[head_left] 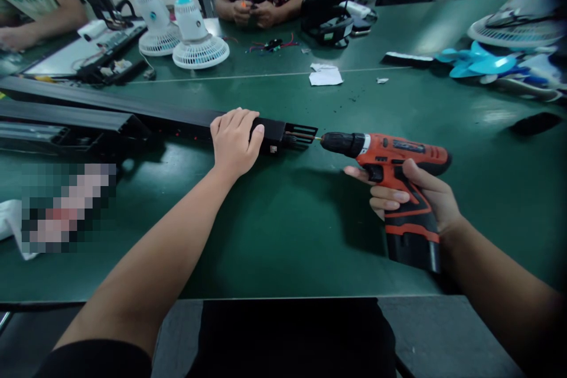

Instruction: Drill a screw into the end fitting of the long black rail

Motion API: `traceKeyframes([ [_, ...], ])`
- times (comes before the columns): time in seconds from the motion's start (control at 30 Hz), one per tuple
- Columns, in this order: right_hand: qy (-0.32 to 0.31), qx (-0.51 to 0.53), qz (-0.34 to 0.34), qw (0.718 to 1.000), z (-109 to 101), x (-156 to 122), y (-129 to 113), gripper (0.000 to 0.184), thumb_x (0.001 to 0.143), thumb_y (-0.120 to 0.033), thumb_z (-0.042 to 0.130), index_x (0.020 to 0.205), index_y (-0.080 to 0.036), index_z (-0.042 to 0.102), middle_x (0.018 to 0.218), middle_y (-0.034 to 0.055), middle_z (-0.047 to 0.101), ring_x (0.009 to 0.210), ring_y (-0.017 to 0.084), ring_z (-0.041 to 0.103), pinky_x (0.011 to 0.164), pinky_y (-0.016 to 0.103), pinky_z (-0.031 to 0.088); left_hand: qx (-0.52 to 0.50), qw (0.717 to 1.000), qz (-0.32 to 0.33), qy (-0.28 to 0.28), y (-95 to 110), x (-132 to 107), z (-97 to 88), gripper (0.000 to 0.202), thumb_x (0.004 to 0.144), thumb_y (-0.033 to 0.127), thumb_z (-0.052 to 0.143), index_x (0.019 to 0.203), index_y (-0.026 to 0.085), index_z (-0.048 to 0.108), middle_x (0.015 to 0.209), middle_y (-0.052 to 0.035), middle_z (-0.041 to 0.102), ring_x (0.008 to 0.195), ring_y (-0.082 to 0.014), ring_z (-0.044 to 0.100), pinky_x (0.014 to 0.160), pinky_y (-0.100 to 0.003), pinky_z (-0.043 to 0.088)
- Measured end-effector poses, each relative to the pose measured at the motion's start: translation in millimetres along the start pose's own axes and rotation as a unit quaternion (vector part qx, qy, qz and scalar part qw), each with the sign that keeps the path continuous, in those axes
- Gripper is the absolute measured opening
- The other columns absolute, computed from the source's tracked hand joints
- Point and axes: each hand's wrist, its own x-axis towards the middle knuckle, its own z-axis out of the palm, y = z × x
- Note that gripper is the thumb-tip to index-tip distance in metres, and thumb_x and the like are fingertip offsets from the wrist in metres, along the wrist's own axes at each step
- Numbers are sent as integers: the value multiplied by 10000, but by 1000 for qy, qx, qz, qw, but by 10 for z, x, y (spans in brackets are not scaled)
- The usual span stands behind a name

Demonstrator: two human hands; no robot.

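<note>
My right hand point(411, 195) is wrapped round the handle of an orange and black cordless drill point(398, 150), its index finger stretched out by the trigger. The drill points left, and its thin bit reaches the slotted end of a long black rectangular tube point(177, 117). Whether the bit touches inside that end I cannot tell. Over the tube near this end, my left hand point(237, 139) presses down with its fingers curled across the top and the thumb along the near side. The tube lies on the green table point(283, 230) and runs off to the left.
More black profiles point(66, 121) lie at the left. Two white fans point(199, 41) stand at the back, near a person's hands point(257, 13) holding something small. Torn white paper point(325, 75) lies behind the drill. Blue fan blades point(476, 62) are at the right.
</note>
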Motion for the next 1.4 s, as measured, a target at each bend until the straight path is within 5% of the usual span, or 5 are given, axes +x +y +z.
traceKeyframes([
  [0.53, -43, -1, -4, 999, -12, 19, 16, 387, 750, -591, 363, 896, -250, 474, 456, -124, 211, 450, -8, 209, 392, 106, 361, 9, 1000, 2, 7, -3, 3, 12, 513, 1174, 466, 373, 1420, 299, 791, 1523, -92, 836, 1574, -381, 664, 1352, -577, 405],
  [0.8, -16, 2, -62, 998, 34, 45, 18, 421, 790, -586, 306, 924, -232, 490, 785, -76, 442, 433, -55, 120, 397, 85, 385, 5, 1000, -1, 3, 6, 5, 15, 499, 1172, 468, 373, 1420, 321, 780, 1539, -85, 826, 1586, -379, 651, 1359, -579, 389],
  [1.03, -20, -26, -25, 999, 62, 24, 1, 399, 763, -616, 322, 850, -255, 468, 526, -114, 320, 419, -16, 142, 354, 116, 353, -5, 1000, -6, -9, 15, 9, -2, 508, 1165, 473, 385, 1434, 305, 782, 1552, -99, 819, 1604, -401, 633, 1366, -599, 363],
  [1.4, -35, 37, -19, 999, 64, 11, 15, 356, 787, -577, 321, 913, -267, 445, 557, -103, 419, 436, -10, 214, 384, 121, 373, 12, 1000, -2, 1, 2, 2, 12, 510, 1185, 480, 359, 1427, 324, 779, 1548, -83, 824, 1597, -368, 643, 1359, -579, 386],
])
